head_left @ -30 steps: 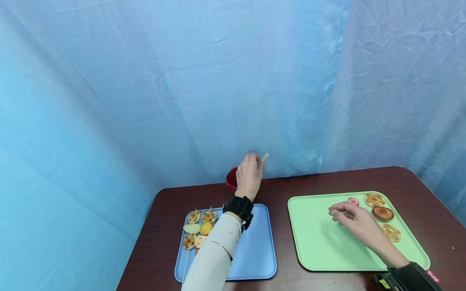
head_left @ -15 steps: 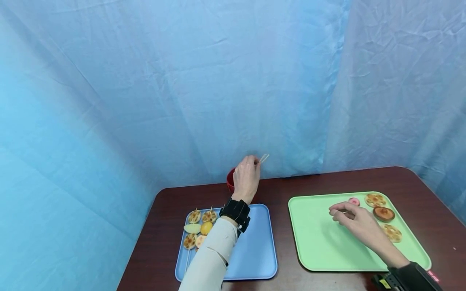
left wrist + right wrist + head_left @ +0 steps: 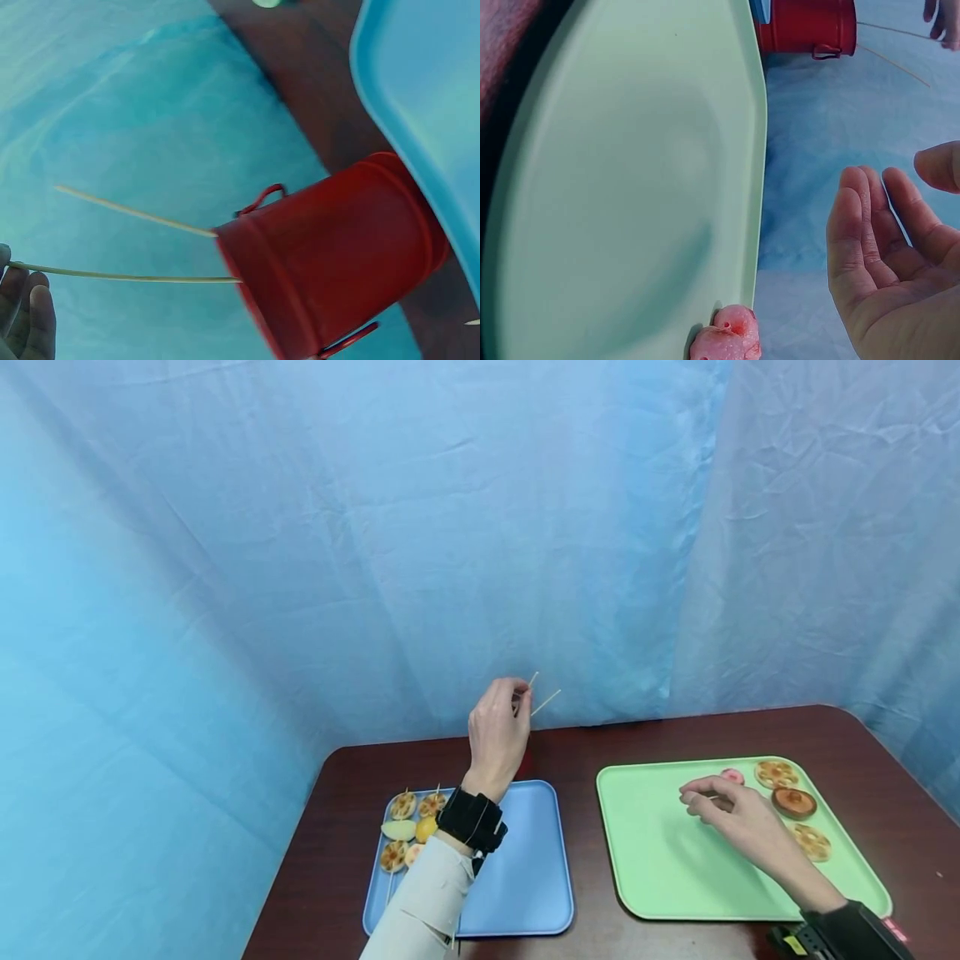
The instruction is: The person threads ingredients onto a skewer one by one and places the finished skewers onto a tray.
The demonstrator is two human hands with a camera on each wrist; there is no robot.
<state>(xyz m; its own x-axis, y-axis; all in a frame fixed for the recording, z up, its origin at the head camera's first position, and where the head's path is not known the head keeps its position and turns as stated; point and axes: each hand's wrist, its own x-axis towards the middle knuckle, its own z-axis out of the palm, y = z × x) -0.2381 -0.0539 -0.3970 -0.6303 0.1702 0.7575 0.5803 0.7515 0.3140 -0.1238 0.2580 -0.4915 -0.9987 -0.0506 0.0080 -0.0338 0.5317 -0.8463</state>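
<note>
My left hand (image 3: 498,731) is above the red bucket (image 3: 330,247) behind the blue tray, pinching the upper end of a thin wooden skewer (image 3: 135,277). That skewer's lower end is inside the bucket. A second skewer (image 3: 135,213) leans out of the same bucket, apart from my fingers. From the head, the left hand covers most of the bucket. My right hand (image 3: 738,818) hovers over the green tray (image 3: 645,843) with fingers loosely bent, thumb apart and nothing held. Closest to it is a small pink food piece (image 3: 727,337) on that tray.
On the blue tray (image 3: 525,885), skewered toy food (image 3: 398,829) lies at the left, partly behind the left sleeve. Fried-looking lotus root slices (image 3: 777,773) and a brown mushroom cap (image 3: 793,803) line the green tray's right side. A blue curtain (image 3: 480,527) hangs behind the table.
My left hand has shifted slightly left and toward me, now covering the bucket. The two skewer tips, close together before, have spread apart. My right hand keeps its place.
</note>
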